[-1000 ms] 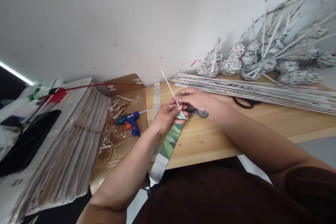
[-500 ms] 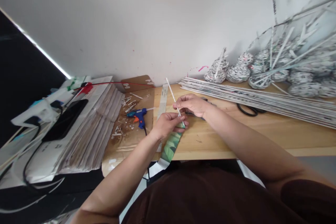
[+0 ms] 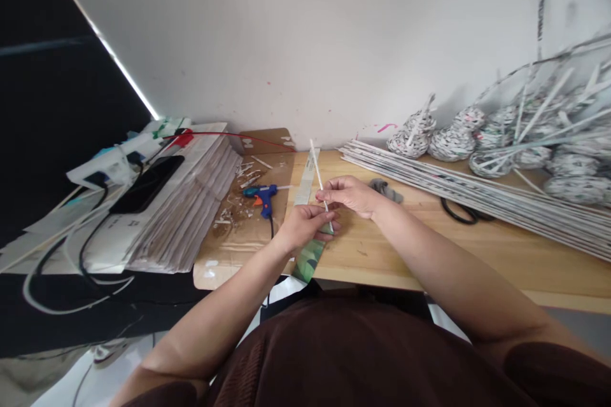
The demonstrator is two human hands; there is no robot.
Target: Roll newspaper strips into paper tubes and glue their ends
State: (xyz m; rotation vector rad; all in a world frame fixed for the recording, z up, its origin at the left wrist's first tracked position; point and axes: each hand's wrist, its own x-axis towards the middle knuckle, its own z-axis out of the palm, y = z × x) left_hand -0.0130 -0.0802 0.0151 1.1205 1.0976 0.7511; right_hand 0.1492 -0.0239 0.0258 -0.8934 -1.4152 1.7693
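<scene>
Between my two hands a thin white paper tube (image 3: pixel 317 165) stands at a slant, its upper end pointing at the wall. My left hand (image 3: pixel 308 227) is closed on the tube's lower end and on a green-printed paper strip (image 3: pixel 308 259), which hangs down to the table's front edge. Higher up the tube, my right hand (image 3: pixel 347 196) pinches it between thumb and fingers. A long pale strip (image 3: pixel 307 181) with small print lies flat on the table behind my left hand.
A blue glue gun (image 3: pixel 265 197) rests on brown cardboard (image 3: pixel 214 261) among paper scraps. At left are a paper stack (image 3: pixel 191 203), a phone (image 3: pixel 147 184) and cables. Long paper tubes (image 3: pixel 458 197), a grey object (image 3: pixel 386 191), black scissor handles (image 3: pixel 461 213) and woven paper shapes (image 3: pixel 453 140) are at right.
The view has shifted left, so most things appear further right. Less of the green strip shows below my left hand. Both hands keep their hold on the tube.
</scene>
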